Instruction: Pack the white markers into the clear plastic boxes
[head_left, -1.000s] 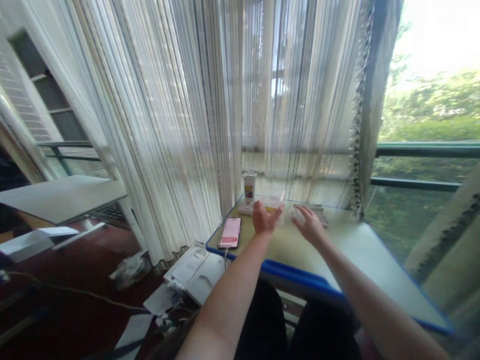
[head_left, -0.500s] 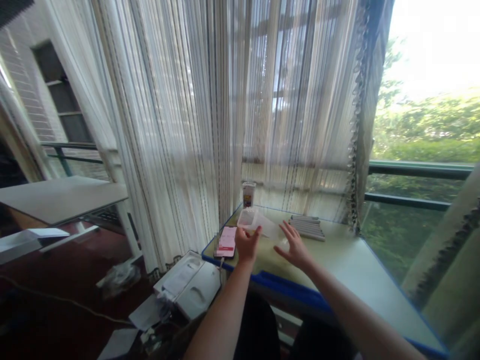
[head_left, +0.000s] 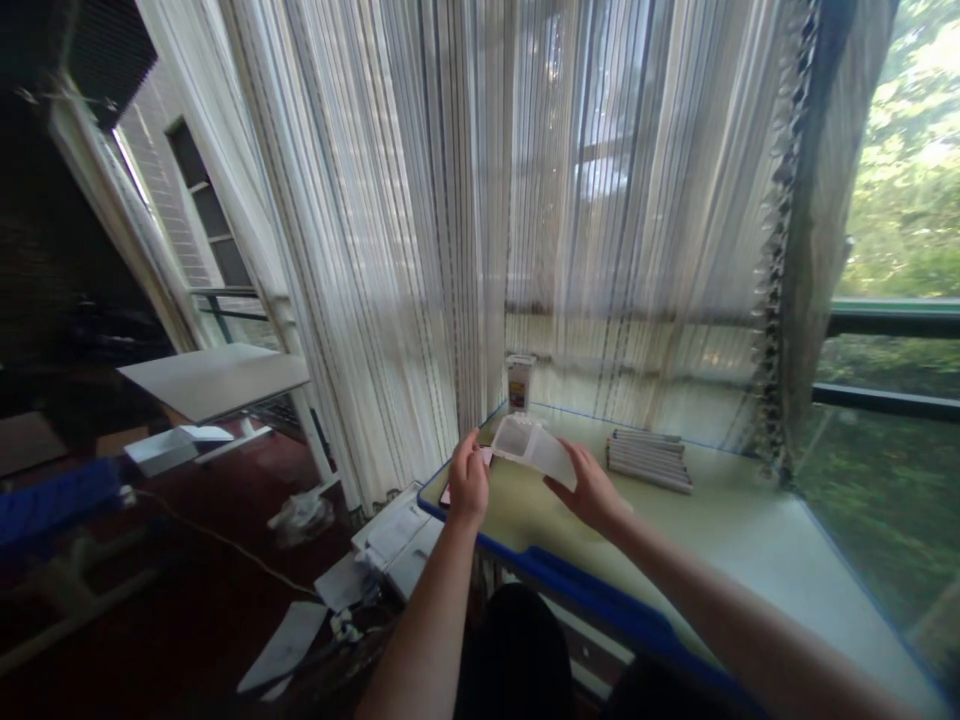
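Note:
A translucent plastic case (head_left: 517,438), its lid folded out to the right, is above the near-left part of the table. My right hand (head_left: 592,492) grips the right end of the case between thumb and fingers. Just left of the case, my left hand (head_left: 469,485) has its fingers pointing up and slightly apart, holding nothing that I can see. Behind that hand lies a phone (head_left: 445,496) with a pink screen, mostly covered. Several grey-white pens or markers (head_left: 649,460) lie in a row right of my right hand.
A small white box (head_left: 520,383) stands at the table's back edge by the curtain (head_left: 405,250). The table (head_left: 750,540) has a blue rim. To the lower left are an open white box (head_left: 397,535), papers (head_left: 289,640) and a plastic bag (head_left: 301,518).
My left hand has come off the case and moved left over the phone. My right hand has closed on the case's right end. The view has turned left.

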